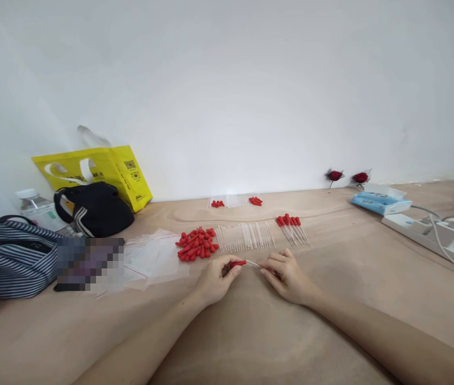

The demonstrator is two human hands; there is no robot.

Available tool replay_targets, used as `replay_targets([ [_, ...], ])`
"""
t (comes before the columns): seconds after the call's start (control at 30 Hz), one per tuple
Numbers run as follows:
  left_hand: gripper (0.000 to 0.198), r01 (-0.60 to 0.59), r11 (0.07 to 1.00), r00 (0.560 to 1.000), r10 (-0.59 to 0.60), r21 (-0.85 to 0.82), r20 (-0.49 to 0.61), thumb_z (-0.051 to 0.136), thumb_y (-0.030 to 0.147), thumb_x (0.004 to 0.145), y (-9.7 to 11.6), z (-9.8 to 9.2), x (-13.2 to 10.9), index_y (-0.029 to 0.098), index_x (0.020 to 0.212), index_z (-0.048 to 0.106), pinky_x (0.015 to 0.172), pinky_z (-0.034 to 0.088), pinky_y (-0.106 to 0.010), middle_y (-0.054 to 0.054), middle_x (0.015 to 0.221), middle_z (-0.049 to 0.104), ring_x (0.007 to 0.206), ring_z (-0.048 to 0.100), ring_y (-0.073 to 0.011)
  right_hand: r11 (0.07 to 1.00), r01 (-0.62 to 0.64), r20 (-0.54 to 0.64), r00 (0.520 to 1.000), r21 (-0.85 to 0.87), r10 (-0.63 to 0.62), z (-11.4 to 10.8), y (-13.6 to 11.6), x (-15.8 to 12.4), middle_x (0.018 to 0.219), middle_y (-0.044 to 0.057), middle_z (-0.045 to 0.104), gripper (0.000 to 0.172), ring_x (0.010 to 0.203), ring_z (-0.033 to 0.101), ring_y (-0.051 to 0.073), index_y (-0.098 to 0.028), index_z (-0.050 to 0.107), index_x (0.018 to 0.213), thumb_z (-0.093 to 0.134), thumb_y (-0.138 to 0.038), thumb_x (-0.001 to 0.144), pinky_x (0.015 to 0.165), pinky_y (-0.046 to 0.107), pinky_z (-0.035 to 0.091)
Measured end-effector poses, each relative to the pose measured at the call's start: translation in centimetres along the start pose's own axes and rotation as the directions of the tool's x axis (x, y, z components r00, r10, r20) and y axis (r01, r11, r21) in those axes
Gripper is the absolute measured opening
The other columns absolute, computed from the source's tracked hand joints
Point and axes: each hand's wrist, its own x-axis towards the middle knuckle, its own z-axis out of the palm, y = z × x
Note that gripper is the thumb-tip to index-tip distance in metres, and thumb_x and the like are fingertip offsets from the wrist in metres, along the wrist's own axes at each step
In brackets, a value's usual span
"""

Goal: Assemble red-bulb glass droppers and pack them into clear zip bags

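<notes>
Red bulb (239,262) and clear tube (253,264) meet end to end between two hands, above the near part of the table (251,331). The left hand (216,279) pinches the bulb between thumb and fingers; the right hand (289,279) pinches the slim tube, whose far end is hidden among the fingers. How far the tube sits inside the bulb cannot be made out.

The likeliest trouble is a crooked fit: the tube leans a little against the bulb's line, so pushing at that slant could snag the mouth or bend the tube, or crack it if it is glass, which the view does not settle. With so little of the tube exposed, a slip could jab a fingertip.

Beyond the hands, the pile of red bulbs (197,244) touches or nearly touches the row of clear tubes (246,237); a careless reach might roll bulbs among them or knock the row askew. The capped tubes (292,230) fan out just to the right, near enough that a sweeping right wrist could scatter them. Loose clear bags (156,259) overlap at the left and could slide if a sleeveless forearm brushed them.
</notes>
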Motion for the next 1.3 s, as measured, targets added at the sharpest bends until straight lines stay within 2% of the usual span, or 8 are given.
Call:
replay_targets([
  [0.3,0.022,-0.008,1.000,1.000,0.008,0.005,-0.016,0.046,0.028,0.082,-0.1,0.4,-0.1,0.019,0.092,0.063,0.072,0.045,-0.028,-0.002,0.089,0.067,0.081,0.059,-0.0171,0.999,0.023,0.020,1.000,0.046,-0.024,0.3,-0.3,0.0,0.070,0.001,0.057,0.018,0.063,0.048,0.012,-0.018,0.059,0.090,0.043,-0.020,0.083,0.067,0.028,0.028],
  [0.47,0.021,0.004,0.999,1.000,-0.004,0.047,0.007,0.045,0.026,0.082,-0.1,0.2,-0.3,0.017,0.088,0.063,0.067,0.043,-0.025,-0.002,0.082,0.065,0.075,0.058,-0.0157,0.997,0.074,0.048,0.996,0.018,-0.075,0.0,-0.1,0.1,0.073,0.001,0.059,0.019,0.065,0.048,0.011,-0.020,0.060,0.091,0.043,-0.019,0.083,0.068,0.029,0.025],
  [0.77,0.020,-0.020,0.996,0.997,0.013,0.083,0.079,0.045,0.024,0.081,0.4,0.1,-0.5,0.016,0.083,0.063,0.068,0.042,-0.025,-0.002,0.079,0.064,0.074,0.056,-0.0156,0.978,0.187,-0.014,0.982,-0.096,-0.189,-0.2,0.7,0.3,0.070,0.001,0.059,0.024,0.059,0.044,0.010,-0.020,0.062,0.089,0.040,-0.015,0.084,0.067,0.031,0.020],
  [1.1,0.023,0.069,0.994,0.997,-0.066,-0.089,0.034,0.045,0.033,0.081,0.2,0.3,0.0,0.015,0.085,0.059,0.062,0.041,-0.023,-0.001,0.075,0.061,0.068,0.053,-0.0142,0.982,0.161,-0.092,0.981,-0.098,-0.170,0.2,-0.1,0.3,0.068,0.001,0.057,0.021,0.061,0.042,0.012,-0.018,0.060,0.090,0.040,-0.017,0.083,0.066,0.030,0.021],
  [1.3,0.023,0.067,0.995,0.998,-0.067,-0.076,-0.001,0.048,0.034,0.080,-0.5,0.4,-0.2,0.015,0.081,0.060,0.057,0.039,-0.022,0.000,0.069,0.059,0.063,0.051,-0.0129,0.975,0.199,-0.082,0.975,-0.103,-0.207,0.1,-0.1,0.4,0.066,0.000,0.056,0.023,0.060,0.043,0.010,-0.020,0.060,0.096,0.041,-0.017,0.084,0.067,0.030,0.021],
])
